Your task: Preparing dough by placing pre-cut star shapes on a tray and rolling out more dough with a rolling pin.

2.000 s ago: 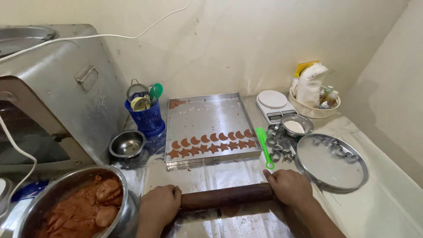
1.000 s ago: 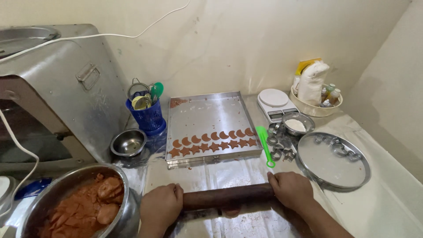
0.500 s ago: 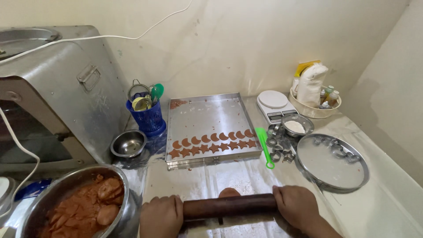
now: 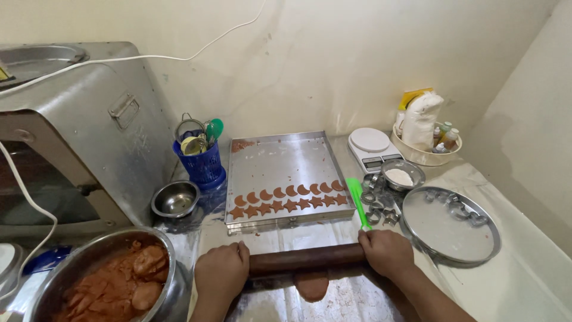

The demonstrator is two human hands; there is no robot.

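My left hand (image 4: 221, 271) and my right hand (image 4: 387, 251) grip the two ends of a dark wooden rolling pin (image 4: 307, 259) lying across the plastic-covered counter. A flat piece of brown dough (image 4: 312, 286) shows just below the pin, on my side of it. Beyond the pin sits a square metal baking tray (image 4: 280, 158) with two rows of brown cut-outs (image 4: 289, 200), crescents above stars, along its near edge.
A steel bowl of brown dough (image 4: 110, 286) stands at lower left, with a small empty steel bowl (image 4: 175, 198) and a blue utensil basket (image 4: 202, 161) behind it. To the right: green spatula (image 4: 358, 203), metal cutters (image 4: 375, 206), round tray (image 4: 450, 223), flour bowl (image 4: 400, 175), white scale (image 4: 370, 146). A metal oven (image 4: 71, 131) fills the left.
The pin rolled toward me and then away again, both hands staying on it. The dough showed beyond the pin half a second ago; now it lies on my side.
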